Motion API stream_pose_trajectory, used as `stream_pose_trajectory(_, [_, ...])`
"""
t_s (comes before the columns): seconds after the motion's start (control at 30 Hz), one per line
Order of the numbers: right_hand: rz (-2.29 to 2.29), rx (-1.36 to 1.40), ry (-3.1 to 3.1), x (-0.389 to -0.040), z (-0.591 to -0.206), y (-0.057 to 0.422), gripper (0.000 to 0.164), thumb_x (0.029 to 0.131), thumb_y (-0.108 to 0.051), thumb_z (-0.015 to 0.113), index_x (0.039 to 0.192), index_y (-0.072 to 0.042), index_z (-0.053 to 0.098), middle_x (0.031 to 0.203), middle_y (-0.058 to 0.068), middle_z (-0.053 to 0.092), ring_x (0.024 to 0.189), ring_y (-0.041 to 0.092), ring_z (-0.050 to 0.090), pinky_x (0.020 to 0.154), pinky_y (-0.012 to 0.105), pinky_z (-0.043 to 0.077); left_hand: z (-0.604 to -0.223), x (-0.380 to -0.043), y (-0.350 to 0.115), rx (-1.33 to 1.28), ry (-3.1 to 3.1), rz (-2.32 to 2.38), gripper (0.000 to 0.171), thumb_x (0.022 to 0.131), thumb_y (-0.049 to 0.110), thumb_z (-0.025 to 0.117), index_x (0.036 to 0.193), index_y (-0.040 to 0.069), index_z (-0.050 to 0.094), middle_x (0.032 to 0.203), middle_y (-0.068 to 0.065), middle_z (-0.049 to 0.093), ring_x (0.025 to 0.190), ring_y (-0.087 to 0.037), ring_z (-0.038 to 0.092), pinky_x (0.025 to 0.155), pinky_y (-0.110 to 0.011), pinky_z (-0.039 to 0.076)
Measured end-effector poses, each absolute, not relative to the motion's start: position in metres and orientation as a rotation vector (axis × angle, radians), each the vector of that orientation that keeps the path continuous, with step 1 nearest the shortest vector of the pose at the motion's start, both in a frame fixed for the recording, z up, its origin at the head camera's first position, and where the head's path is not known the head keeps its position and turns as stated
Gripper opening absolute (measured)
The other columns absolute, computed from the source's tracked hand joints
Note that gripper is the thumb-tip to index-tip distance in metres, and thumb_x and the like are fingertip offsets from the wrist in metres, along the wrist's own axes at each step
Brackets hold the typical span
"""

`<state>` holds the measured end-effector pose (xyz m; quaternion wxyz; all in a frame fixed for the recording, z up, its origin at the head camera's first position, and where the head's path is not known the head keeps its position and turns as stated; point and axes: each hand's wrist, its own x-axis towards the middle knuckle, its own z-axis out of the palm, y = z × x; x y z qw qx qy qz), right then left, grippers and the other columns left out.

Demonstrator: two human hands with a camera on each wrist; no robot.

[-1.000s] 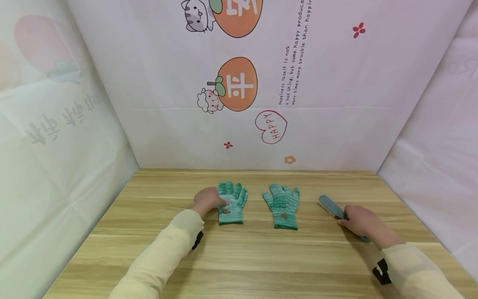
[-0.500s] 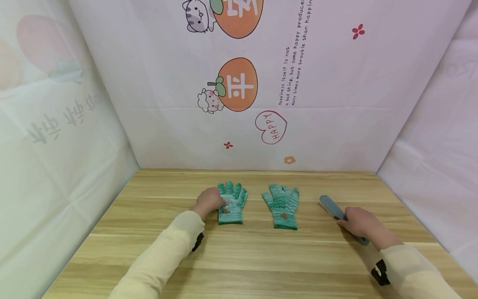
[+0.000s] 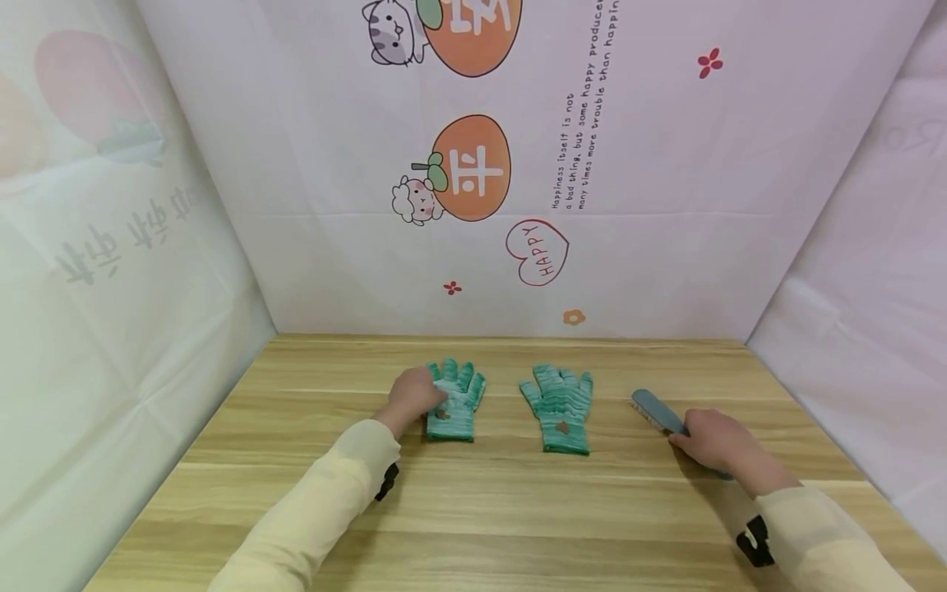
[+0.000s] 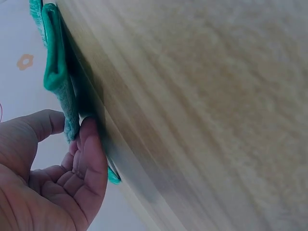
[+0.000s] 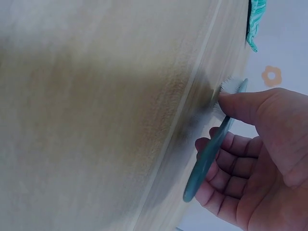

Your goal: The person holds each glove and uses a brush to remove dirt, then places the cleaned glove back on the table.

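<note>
left hand (image 3: 414, 393) pinches left glove (image 3: 460, 403) by its left edge, cuff toward the person | right hand (image 3: 716, 440) grips brush (image 3: 654, 408), bristle end slanting away and leftward | right glove (image 3: 564, 403) on worktop (image 3: 518, 510) between both, touching neither | brush-worktop contact hard to tell

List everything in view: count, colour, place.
Pinched glove: one, green-white with brown patch, its edge in the left hand
Other glove: one, green-white with brown patch, flat on the table
Brush: one, blue-grey with pale bristles, in the right hand
Table: one, light wood, beneath everything
Walls: three, white with prints, behind and either side
Left hand: one, bare, at table's left
Right hand: one, bare, at table's right
Sleeves: two, cream, on the forearms
Wrist devices: two, black, at the wrists
</note>
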<state>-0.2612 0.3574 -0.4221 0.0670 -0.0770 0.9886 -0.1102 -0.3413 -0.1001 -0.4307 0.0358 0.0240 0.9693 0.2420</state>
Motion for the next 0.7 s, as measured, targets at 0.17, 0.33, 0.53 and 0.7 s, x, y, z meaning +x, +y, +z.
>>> stream_pose_trajectory(0.17, [-0.352, -0.229, 2.996, -0.260, -0.423, 0.357, 0.026, 0.095, -0.020, 0.061, 0.080, -0.002, 0.050, 0.067, 0.005, 0.046, 0.058, 0.019, 0.042, 0.053, 0.032, 0.035, -0.433, -0.342, -0.105, 0.051, 2.963, 0.864, 0.041, 0.084, 0.012, 0.065, 0.055, 0.014, 0.036, 0.050, 0.002, 0.033, 0.043, -0.013, 0.039, 0.043, -0.025, 0.037])
stream_pose_trajectory(0.33, [-0.357, -0.240, 3.005, -0.261, -0.424, 0.358, 0.024, 0.097, -0.018, 0.059, 0.083, -0.001, 0.050, 0.068, 0.005, 0.047, 0.059, 0.019, 0.043, 0.054, 0.032, 0.036, -0.437, -0.344, -0.111, -0.020, 2.891, 1.043, 0.030, 0.082, 0.010, 0.067, 0.060, 0.009, 0.046, 0.053, -0.004, 0.047, 0.044, -0.018, 0.053, 0.042, -0.027, 0.048])
stream_pose_trajectory(0.53, [-0.359, -0.248, 3.010, -0.262, -0.426, 0.358, 0.023, 0.098, -0.017, 0.057, 0.086, 0.001, 0.050, 0.072, 0.006, 0.049, 0.063, 0.021, 0.045, 0.056, 0.035, 0.039, -0.435, -0.345, -0.117, -0.169, 2.712, 1.293, 0.023, 0.082, 0.010, 0.074, 0.086, -0.002, 0.055, 0.072, -0.010, 0.054, 0.052, -0.018, 0.053, 0.045, -0.028, 0.048])
stream_pose_trajectory(0.7, [-0.377, -0.254, 3.026, -0.263, -0.427, 0.357, 0.022, 0.098, -0.017, 0.057, 0.087, 0.002, 0.049, 0.074, 0.007, 0.050, 0.065, 0.022, 0.046, 0.057, 0.037, 0.040, -0.433, -0.345, -0.119, -0.253, 2.621, 1.360, 0.030, 0.084, 0.010, 0.073, 0.068, 0.006, 0.048, 0.057, -0.005, 0.048, 0.042, -0.015, 0.046, 0.039, -0.025, 0.041])
